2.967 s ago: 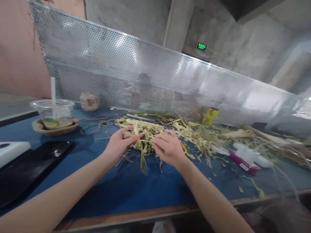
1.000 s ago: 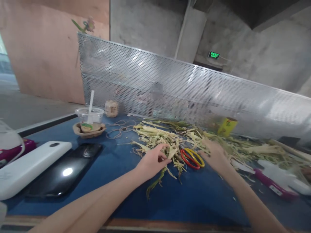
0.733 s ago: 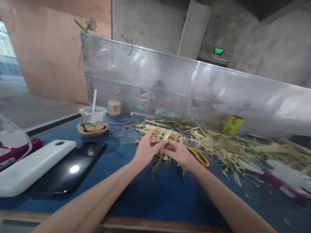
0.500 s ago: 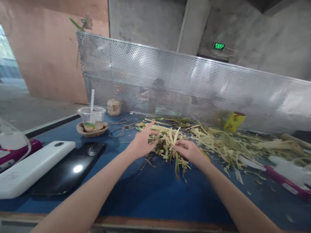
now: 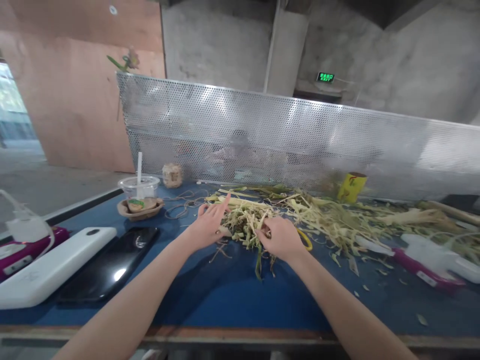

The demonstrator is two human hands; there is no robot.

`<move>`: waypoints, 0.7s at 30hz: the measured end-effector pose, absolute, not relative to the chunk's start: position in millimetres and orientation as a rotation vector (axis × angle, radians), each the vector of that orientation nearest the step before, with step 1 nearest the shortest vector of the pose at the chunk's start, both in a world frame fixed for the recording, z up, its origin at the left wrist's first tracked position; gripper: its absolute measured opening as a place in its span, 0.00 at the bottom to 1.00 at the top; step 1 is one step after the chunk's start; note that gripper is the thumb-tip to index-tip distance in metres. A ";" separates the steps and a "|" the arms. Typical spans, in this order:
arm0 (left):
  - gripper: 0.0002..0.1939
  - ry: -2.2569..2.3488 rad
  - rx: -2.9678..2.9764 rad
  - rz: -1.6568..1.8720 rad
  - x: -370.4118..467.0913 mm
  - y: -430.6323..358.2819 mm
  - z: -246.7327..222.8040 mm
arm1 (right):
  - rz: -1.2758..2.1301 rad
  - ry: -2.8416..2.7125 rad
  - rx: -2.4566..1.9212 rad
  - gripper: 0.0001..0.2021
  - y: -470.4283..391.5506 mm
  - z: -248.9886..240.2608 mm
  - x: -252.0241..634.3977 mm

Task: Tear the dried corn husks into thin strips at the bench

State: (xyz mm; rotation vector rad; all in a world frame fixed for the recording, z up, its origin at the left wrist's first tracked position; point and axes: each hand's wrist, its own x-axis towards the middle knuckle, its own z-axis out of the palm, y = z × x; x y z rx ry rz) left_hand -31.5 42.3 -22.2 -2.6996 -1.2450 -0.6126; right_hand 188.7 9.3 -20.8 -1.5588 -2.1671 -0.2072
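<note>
A small clump of pale green and yellow plant strips point(image 5: 243, 226) lies on the blue table point(image 5: 225, 295) between my hands. My left hand point(image 5: 206, 227) rests against the clump's left side, index finger stretched out, thumb pinching a strip. My right hand point(image 5: 279, 237) has its fingers closed on strips at the clump's right side. Behind my right hand a yellow ring point(image 5: 304, 240) shows partly. A long heap of the same strips point(image 5: 337, 220) spreads to the right.
At the left lie a black phone point(image 5: 108, 265), a white power bank point(image 5: 48, 272) and a plastic cup with a straw point(image 5: 139, 192). A yellow cup point(image 5: 350, 186), twine point(image 5: 183, 202) and a purple-white tool point(image 5: 431, 260) lie further off. A perforated metal screen point(image 5: 300, 140) backs the table.
My right hand came back from the heap to the clump near the rings. Both hands then gathered the strips together and lowered them onto the table; the red ring is now hidden.
</note>
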 end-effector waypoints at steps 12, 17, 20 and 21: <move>0.34 -1.148 -2.655 -0.332 -28.8 41.4 -30.0 | -0.461 -1.894 -1.294 0.09 16.0 -29.9 199.5; 0.32 -1.159 -2.628 -0.419 -29.3 35.9 -25.0 | -0.464 -1.781 -1.241 0.13 15.5 -27.5 202.5; 0.28 -1.181 -2.614 -0.558 -38.5 28.1 -12.8 | -0.473 -1.752 -1.164 0.14 13.6 -26.8 201.4; 0.27 -1.195 -2.608 -0.611 -41.9 25.6 -8.3 | -0.469 -1.767 -1.136 0.14 13.0 -26.8 200.1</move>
